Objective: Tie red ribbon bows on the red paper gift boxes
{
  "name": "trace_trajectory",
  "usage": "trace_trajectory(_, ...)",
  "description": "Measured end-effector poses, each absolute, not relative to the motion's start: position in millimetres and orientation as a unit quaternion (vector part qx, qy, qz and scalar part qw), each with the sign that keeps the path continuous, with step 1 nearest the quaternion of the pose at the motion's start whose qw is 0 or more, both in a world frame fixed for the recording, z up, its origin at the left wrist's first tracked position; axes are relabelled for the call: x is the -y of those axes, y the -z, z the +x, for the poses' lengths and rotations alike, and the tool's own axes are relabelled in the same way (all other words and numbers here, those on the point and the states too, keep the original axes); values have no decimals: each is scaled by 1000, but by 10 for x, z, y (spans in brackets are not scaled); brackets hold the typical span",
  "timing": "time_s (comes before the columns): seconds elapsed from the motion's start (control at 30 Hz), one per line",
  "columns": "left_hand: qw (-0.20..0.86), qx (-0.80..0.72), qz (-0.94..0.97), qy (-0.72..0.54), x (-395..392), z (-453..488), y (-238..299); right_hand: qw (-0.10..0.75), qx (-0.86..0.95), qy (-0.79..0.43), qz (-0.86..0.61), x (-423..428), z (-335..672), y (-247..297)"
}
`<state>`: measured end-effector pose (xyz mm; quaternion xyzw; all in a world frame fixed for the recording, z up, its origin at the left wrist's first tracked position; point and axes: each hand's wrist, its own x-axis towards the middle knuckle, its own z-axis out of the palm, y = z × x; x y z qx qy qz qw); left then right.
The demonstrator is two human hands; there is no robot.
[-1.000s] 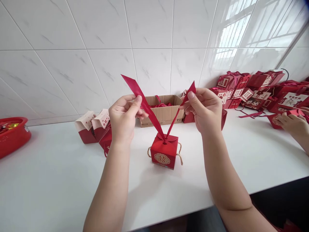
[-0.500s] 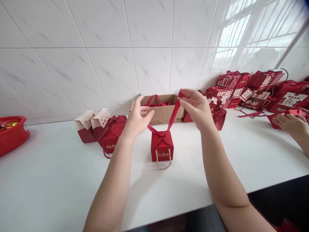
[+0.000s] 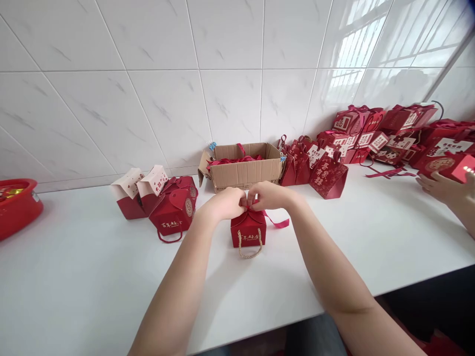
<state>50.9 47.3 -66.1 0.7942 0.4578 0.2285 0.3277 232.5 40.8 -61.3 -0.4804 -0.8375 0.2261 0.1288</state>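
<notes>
A small red gift box (image 3: 248, 230) with gold lettering and a beige rope handle (image 3: 250, 254) stands upright on the white table in front of me. Both hands meet over its top. My left hand (image 3: 232, 201) pinches the red ribbon at the box's top from the left. My right hand (image 3: 270, 196) closes on the same ribbon from the right, fingers nearly touching the left ones. A loose end of the red ribbon (image 3: 279, 223) trails to the right of the box. The knot area is mostly hidden by my fingers.
Behind the box sits an open cardboard box (image 3: 247, 174) with red ribbons inside. Other gift boxes stand left (image 3: 172, 207) and right (image 3: 328, 175), with a stack (image 3: 358, 133) farther right. A red basin (image 3: 20, 210) is at far left. Another person's hand (image 3: 445, 190) holds a red box at right.
My hands have come down and together from apart above the box to the ribbon at its top. The raised ribbon end now lies to the right. The other person's red box has shifted.
</notes>
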Motion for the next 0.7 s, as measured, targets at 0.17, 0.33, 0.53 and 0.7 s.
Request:
trace_trajectory(0.17,338,-458,788,-234,-521,487,719,90,839,-272,-462,-483,2317,679)
trace_trajectory(0.33,274,-478,825,-125,-489,513,640,101,836,-322,-433,-521,2332,710)
trace_trajectory(0.53,265,-461,842,-94,-504,462,600,116,836,-335,-419,-497,2445,665)
trace_trajectory(0.7,252,-462,848,-57,-531,390,557,137,822,-309,-459,-502,2500,654)
